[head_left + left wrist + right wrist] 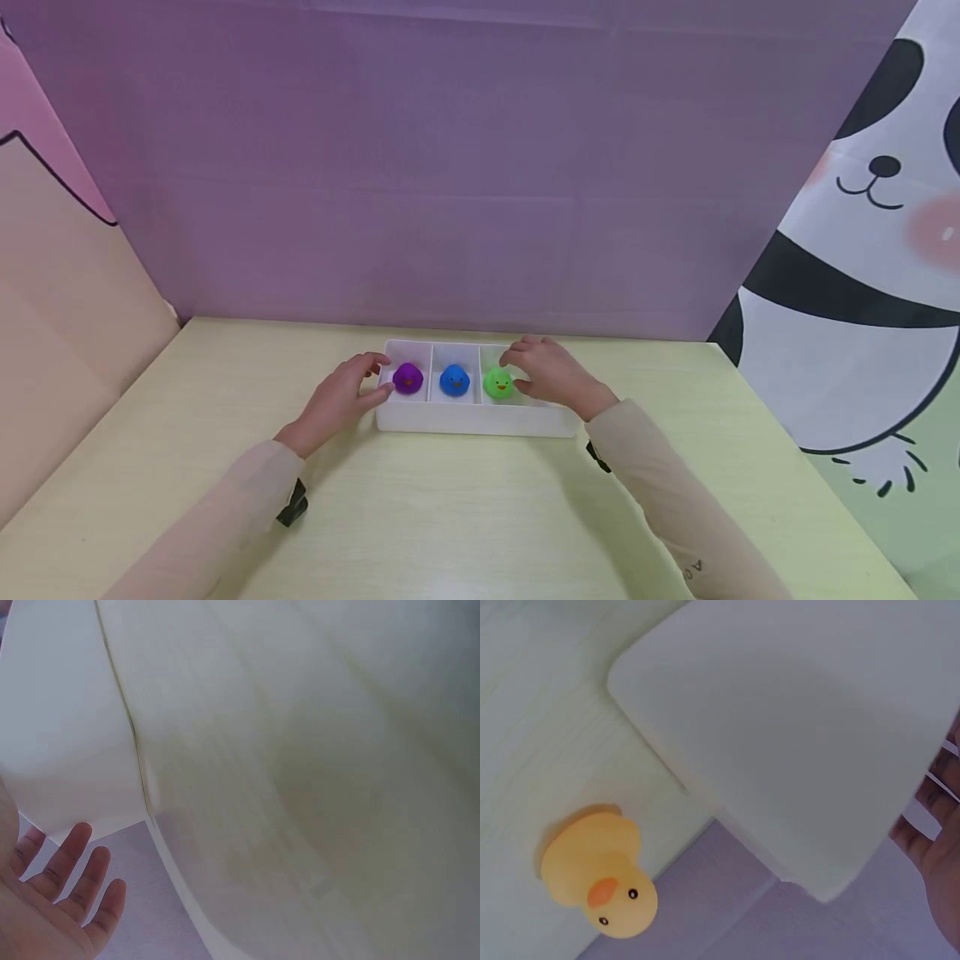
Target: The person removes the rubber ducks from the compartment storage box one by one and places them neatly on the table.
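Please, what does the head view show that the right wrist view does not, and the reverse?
Only the head view shows a purple duck, blue duck and green duck in the white box's compartments, the left grip and a panda print.

Only the right wrist view shows a yellow duck.

Both show the box, table, right grip and purple backdrop.

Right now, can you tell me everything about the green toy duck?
The green toy duck is bright and rounded, and looks like rubber or soft plastic. Its face, with an orange bill, shows in the head view. It sits in the third compartment from the left of the white divided tray. The right hand curves close by it; I can't tell whether a finger touches it.
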Motion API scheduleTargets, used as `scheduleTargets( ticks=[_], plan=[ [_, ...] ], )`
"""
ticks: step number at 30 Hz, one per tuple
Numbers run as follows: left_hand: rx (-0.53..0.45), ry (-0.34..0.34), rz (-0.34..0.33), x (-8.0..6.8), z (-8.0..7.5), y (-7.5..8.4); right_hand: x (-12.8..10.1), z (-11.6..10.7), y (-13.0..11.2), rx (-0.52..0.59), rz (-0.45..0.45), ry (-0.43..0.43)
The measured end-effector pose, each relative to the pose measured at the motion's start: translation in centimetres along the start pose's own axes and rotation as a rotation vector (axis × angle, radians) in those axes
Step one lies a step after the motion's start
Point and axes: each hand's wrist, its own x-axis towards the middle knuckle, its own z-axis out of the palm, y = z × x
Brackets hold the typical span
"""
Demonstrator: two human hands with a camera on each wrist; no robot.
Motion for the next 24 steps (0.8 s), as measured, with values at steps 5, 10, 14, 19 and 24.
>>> scheduleTargets(
  ticks=[5,10,14,19,24],
  plan=[
    [0.009,0.006,0.007,0.1,0.0,0.0,0.4,0.5,-0.3,0.008,0.017,-0.026],
    [0.023,0.009,0.023,0.1,0.1,0.0,0.7,0.8,-0.6,0.024,0.039,-0.055],
    [0.022,0.006,0.013,0.1,0.1,0.0,0.9,1.0,-0.6,0.026,0.046,-0.074],
    [0.012,0.001,0.004,0.1,0.1,0.0,1.2,1.1,-0.5,0.014,0.052,-0.099],
    [0.01,-0.004,-0.008,0.1,0.1,0.1,1.4,1.3,-0.6,0.018,0.062,-0.123]
  ],
)
